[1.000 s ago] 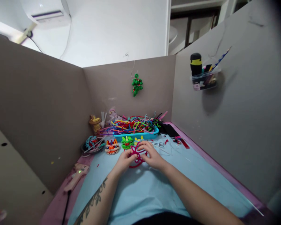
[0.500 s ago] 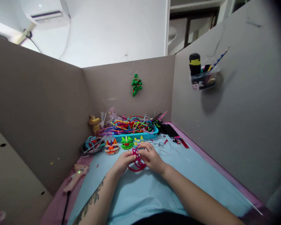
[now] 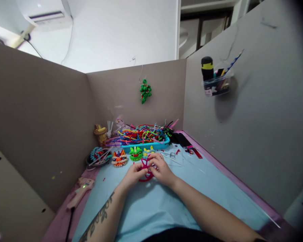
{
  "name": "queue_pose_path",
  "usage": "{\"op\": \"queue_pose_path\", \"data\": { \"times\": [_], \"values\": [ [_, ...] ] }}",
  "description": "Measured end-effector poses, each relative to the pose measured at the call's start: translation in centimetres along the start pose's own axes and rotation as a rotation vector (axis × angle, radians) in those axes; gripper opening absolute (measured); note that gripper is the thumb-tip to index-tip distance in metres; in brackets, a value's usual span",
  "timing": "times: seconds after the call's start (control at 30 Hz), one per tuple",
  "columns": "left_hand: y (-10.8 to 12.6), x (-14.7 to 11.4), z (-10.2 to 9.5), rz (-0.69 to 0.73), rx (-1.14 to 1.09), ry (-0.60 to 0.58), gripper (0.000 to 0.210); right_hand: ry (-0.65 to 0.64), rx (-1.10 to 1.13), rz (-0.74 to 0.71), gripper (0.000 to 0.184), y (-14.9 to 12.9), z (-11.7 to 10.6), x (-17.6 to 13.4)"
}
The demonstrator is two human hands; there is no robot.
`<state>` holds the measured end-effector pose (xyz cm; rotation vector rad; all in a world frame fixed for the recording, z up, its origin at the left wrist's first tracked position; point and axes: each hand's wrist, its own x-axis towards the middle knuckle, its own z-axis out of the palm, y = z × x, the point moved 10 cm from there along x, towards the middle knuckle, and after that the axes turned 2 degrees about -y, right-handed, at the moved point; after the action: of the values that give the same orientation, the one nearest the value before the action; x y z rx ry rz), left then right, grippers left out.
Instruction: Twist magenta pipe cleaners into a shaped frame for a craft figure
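Between my hands is a magenta pipe cleaner (image 3: pixel 145 178), bent into several loops that hang just over the blue sheet. My left hand (image 3: pixel 134 174) pinches its left side between thumb and fingers. From the right, my right hand (image 3: pixel 161 169) pinches the loops close to my left fingertips; its fingers hide part of them. Just beyond my hands stand small pipe-cleaner animal heads: an orange and white one (image 3: pixel 119 158), a green one (image 3: pixel 136 153) and a yellow and light-blue one (image 3: pixel 148 152), partly behind my right hand.
A blue tray (image 3: pixel 146 146) heaped with colourful pipe cleaners stands at the back. Scissors (image 3: pixel 172 155) lie right of my hands. A pink glue gun (image 3: pixel 81 194) rests at the left, near a dark bowl (image 3: pixel 101 163). Grey partitions (image 3: pixel 136 114) enclose the table.
The magenta loops have shifted between my fingers and are drawn up closer to my hands, with a pointed loop now standing above the left thumb. The camera view has shifted slightly.
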<state>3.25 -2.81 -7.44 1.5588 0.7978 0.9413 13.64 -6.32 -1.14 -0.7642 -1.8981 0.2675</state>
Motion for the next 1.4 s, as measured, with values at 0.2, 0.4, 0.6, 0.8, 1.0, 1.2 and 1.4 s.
{"op": "queue_pose_path", "data": {
  "times": [0.2,0.4,0.6,0.8,1.0,1.2,1.4],
  "values": [
    [1.5,-0.3,-0.3,0.066,0.242,0.042,0.025,0.026,0.067,0.353,0.004,4.0,0.4,-0.4],
    [2.6,-0.6,0.1,0.092,0.431,0.033,0.022,-0.047,0.288,0.515,0.006,6.3,1.9,-1.2],
    [1.9,-0.4,0.1,0.135,0.537,0.021,0.018,-0.069,0.473,0.613,0.018,7.0,3.0,-1.6],
    [1.8,-0.4,0.0,0.131,0.472,0.032,0.017,-0.025,0.457,0.603,0.018,6.8,2.8,-1.5],
    [1.9,-0.4,0.2,0.163,0.521,0.033,0.016,-0.025,0.476,0.629,0.02,6.8,3.1,-1.6],
    [2.0,-0.1,-0.6,0.154,0.442,0.13,0.017,0.033,0.48,0.618,0.024,6.8,2.4,-1.3],
    [0.3,0.2,-1.7,0.056,0.218,0.192,0.027,0.017,0.459,0.589,0.026,6.8,2.4,-1.2]
  ]
}}
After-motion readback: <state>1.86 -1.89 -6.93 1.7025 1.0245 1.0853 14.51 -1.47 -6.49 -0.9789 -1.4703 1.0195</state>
